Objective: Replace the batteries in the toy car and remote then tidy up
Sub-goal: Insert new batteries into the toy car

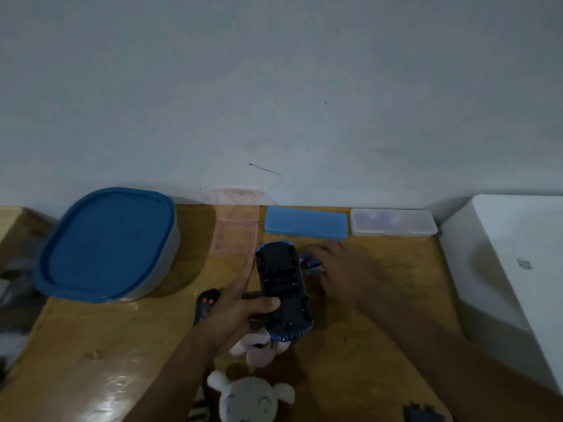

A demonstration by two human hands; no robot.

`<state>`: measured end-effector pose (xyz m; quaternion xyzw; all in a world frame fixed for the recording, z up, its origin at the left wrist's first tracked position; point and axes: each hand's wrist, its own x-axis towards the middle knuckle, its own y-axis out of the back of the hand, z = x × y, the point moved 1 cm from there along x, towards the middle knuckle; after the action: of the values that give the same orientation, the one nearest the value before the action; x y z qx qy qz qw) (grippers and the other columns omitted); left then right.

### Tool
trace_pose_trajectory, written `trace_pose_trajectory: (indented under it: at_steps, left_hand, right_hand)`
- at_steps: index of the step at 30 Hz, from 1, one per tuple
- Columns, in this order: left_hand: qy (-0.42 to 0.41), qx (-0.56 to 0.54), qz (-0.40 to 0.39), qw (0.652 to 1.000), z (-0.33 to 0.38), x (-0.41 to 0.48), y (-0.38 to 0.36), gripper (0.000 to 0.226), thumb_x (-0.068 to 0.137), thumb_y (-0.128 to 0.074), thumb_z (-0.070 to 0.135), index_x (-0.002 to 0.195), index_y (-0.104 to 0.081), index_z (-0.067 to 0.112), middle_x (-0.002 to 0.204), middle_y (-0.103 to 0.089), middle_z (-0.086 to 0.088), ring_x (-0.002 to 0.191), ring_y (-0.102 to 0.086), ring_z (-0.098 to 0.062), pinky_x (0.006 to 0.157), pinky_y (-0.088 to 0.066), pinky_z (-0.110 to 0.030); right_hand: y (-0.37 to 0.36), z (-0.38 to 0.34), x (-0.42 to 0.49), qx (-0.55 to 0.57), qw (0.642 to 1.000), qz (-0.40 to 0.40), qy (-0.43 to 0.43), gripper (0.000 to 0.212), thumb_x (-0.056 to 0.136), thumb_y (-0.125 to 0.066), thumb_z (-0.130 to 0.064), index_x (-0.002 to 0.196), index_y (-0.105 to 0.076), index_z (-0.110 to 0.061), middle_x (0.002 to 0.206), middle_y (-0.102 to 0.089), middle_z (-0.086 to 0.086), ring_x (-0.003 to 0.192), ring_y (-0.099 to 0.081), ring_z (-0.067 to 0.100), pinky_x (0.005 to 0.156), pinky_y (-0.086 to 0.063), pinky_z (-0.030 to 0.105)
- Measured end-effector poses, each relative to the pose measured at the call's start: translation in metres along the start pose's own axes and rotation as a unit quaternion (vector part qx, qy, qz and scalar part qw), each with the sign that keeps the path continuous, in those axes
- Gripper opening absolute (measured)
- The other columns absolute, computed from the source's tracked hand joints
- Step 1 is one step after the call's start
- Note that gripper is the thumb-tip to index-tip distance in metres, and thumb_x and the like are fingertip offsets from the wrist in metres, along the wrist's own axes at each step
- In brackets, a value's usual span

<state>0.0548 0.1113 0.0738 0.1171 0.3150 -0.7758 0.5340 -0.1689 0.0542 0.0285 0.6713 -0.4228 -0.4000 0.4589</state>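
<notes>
**Item 1.** Blue plastic toy car (283, 287), turned belly-up with its black underside showing, held at a slant above the wooden table (91, 345). The battery bay in the underside looks uncovered and seems empty, but the light is too dim to be sure.

**Item 2.** Left hand (243, 312), gripping the toy car by its near half. The thumb lies across the underside and the forefinger stretches along the car's left flank.

**Item 3.** Small purple-blue cylindrical batteries (313, 264), a loose cluster on the table just right of the toy car. The count is not readable, nor whether they are old or fresh.

**Item 4.** Right hand (338, 269), down on the batteries with fingers bent over them. Whether it pinches 1 or only touches cannot be told.

**Item 5.** Black handheld remote (207, 303) with red buttons, just left of the toy car and partly behind the left hand. Its back is not in view.

**Other stock, placed by the toy car:**
- Beyond it: a pink see-through case (236, 223) lying open, a flat blue plastic case (306, 223) and a clear lidded case (393, 222).
- Well to its left: a large tub with a blue lid (106, 245).
- Nearer than it: 2 plush toys, 1 pink (259, 345) and 1 white (249, 397).

**Progress (judged):** early to middle. The car's bay appears open. Still to do: seat the cells, close the cover, do the remote, then tidy everything away.
</notes>
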Motion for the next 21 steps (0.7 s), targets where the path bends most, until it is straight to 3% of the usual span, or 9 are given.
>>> trace_pose_trajectory:
  at_steps: [3, 4, 6, 8, 14, 16, 19, 21]
  left_hand:
    - [0.007, -0.005, 0.003, 1.0, 0.001, 0.006, 0.002, 0.097, 0.076, -0.068, -0.004, 0.136, -0.029, 0.061, 0.126, -0.063, -0.018, 0.116, -0.061, -0.038, 0.096, -0.046, -0.062]
    - [0.008, -0.004, 0.002, 1.0, 0.001, 0.007, 0.002, 0.098, 0.076, -0.067, -0.004, 0.137, -0.027, 0.061, 0.126, -0.063, -0.019, 0.117, -0.06, -0.038, 0.098, -0.044, -0.063]
    - [0.006, 0.003, -0.006, 1.0, 0.001, 0.009, 0.003, 0.098, 0.08, -0.065, -0.006, 0.137, -0.025, 0.062, 0.126, -0.063, -0.021, 0.118, -0.059, -0.038, 0.101, -0.041, -0.063]
    - [0.006, 0.013, -0.013, 1.0, 0.002, 0.009, 0.003, 0.096, 0.082, -0.064, -0.006, 0.135, -0.027, 0.065, 0.128, -0.062, -0.019, 0.12, -0.058, -0.038, 0.101, -0.041, -0.064]
    - [0.018, 0.028, 0.013, 0.999, 0.0, 0.007, 0.002, 0.098, 0.079, -0.067, -0.001, 0.135, -0.024, 0.067, 0.123, -0.066, -0.018, 0.115, -0.062, -0.037, 0.096, -0.044, -0.064]
    - [0.019, 0.029, 0.018, 0.999, -0.002, 0.006, 0.001, 0.099, 0.078, -0.067, -0.001, 0.136, -0.024, 0.067, 0.122, -0.066, -0.018, 0.114, -0.062, -0.037, 0.097, -0.043, -0.065]
    - [0.019, 0.03, 0.02, 0.999, -0.003, 0.002, 0.0, 0.099, 0.08, -0.066, -0.003, 0.136, -0.023, 0.066, 0.122, -0.067, -0.016, 0.114, -0.063, -0.035, 0.096, -0.045, -0.062]
    - [0.019, 0.029, 0.019, 0.999, -0.004, -0.003, -0.003, 0.099, 0.08, -0.066, -0.003, 0.137, -0.022, 0.066, 0.123, -0.066, -0.015, 0.115, -0.062, -0.034, 0.095, -0.047, -0.062]
  right_hand:
    - [-0.008, -0.003, 0.009, -0.128, 0.988, -0.06, 0.061, 0.046, 0.097, -0.046, -0.03, 0.142, -0.039, -0.025, 0.15, -0.033, 0.008, 0.134, -0.033, 0.031, 0.106, -0.033, 0.043]
    - [-0.009, -0.003, 0.011, -0.148, 0.984, -0.061, 0.081, 0.046, 0.097, -0.043, -0.028, 0.142, -0.04, -0.024, 0.146, -0.037, 0.011, 0.131, -0.036, 0.033, 0.103, -0.035, 0.045]
    - [-0.012, -0.002, 0.015, -0.169, 0.979, -0.015, 0.114, 0.045, 0.09, -0.035, -0.03, 0.13, -0.053, -0.021, 0.12, -0.057, 0.014, 0.106, -0.053, 0.033, 0.079, -0.047, 0.042]
    - [-0.022, 0.002, 0.015, -0.174, 0.977, 0.025, 0.121, 0.048, 0.083, -0.028, -0.035, 0.113, -0.063, -0.019, 0.094, -0.061, 0.012, 0.081, -0.054, 0.03, 0.059, -0.044, 0.037]
    - [-0.034, 0.007, 0.017, -0.12, 0.986, 0.024, 0.109, 0.042, 0.089, -0.033, -0.044, 0.086, -0.062, -0.014, 0.08, -0.061, 0.008, 0.07, -0.06, 0.026, 0.057, -0.047, 0.029]
    - [-0.034, 0.003, 0.016, -0.107, 0.988, 0.018, 0.107, 0.041, 0.09, -0.034, -0.043, 0.088, -0.06, -0.011, 0.083, -0.062, 0.01, 0.071, -0.063, 0.028, 0.052, -0.045, 0.028]
    - [-0.029, -0.005, 0.013, -0.082, 0.994, -0.051, 0.059, 0.038, 0.101, -0.032, -0.038, 0.12, -0.047, -0.01, 0.116, -0.056, 0.014, 0.1, -0.058, 0.03, 0.068, -0.041, 0.033]
    - [-0.024, -0.008, 0.015, -0.074, 0.995, -0.068, 0.002, 0.034, 0.103, -0.03, -0.033, 0.127, -0.042, -0.011, 0.122, -0.056, 0.013, 0.104, -0.058, 0.029, 0.074, -0.041, 0.033]
